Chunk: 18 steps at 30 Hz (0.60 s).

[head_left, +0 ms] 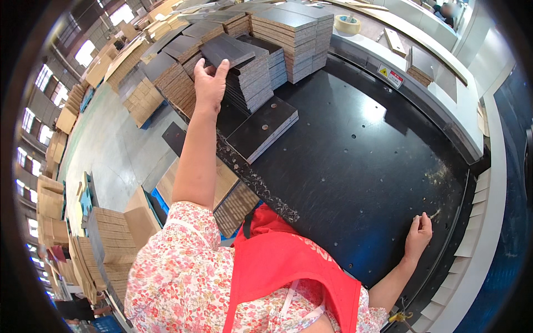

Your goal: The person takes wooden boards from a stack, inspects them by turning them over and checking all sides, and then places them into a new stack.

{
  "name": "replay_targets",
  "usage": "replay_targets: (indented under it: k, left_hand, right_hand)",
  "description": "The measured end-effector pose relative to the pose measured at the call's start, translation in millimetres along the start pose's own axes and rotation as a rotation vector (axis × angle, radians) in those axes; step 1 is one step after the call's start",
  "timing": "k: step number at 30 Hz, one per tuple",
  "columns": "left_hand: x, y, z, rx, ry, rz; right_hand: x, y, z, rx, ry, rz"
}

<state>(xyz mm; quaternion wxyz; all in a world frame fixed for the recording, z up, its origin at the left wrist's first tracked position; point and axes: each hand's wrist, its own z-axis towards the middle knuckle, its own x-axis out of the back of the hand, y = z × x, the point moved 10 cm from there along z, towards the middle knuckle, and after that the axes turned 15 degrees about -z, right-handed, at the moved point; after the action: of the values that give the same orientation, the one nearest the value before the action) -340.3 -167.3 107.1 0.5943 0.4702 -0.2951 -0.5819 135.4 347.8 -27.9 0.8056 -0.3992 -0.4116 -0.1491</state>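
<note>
From my remote seat I take the near stack (258, 83) of boards as my landmark. The dark board (226, 50) lies on top of it, skewed rather than squared to its edges. My left hand (211, 72) has thumb and fingers spread at that board's near edge; I cannot tell whether they grip it or merely touch. My right hand (423, 230), well to the right of the near stack over the black tabletop (344, 177), is loosely curled, with nothing visible in it.

As for progress, the tall stack (294, 39) behind the near stack looks squared and finished, I judge. The skewed board seems unsettled, and a low block (264, 129) lies just in front of the near stack. I cannot tell whether the stacks are growing or shrinking.
</note>
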Motion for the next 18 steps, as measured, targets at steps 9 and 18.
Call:
replay_targets:
  k: [9, 18]
  left_hand:
    - [1.8, -39.5, -5.3, 0.589, -0.027, -0.761]
    - [-13.5, 5.7, -34.2, 0.377, -0.246, -0.590]
  right_hand:
    - [-0.8, -1.5, 0.8, 0.038, -0.011, -0.025]
    - [1.5, -6.9, 0.6, 0.047, 0.021, -0.004]
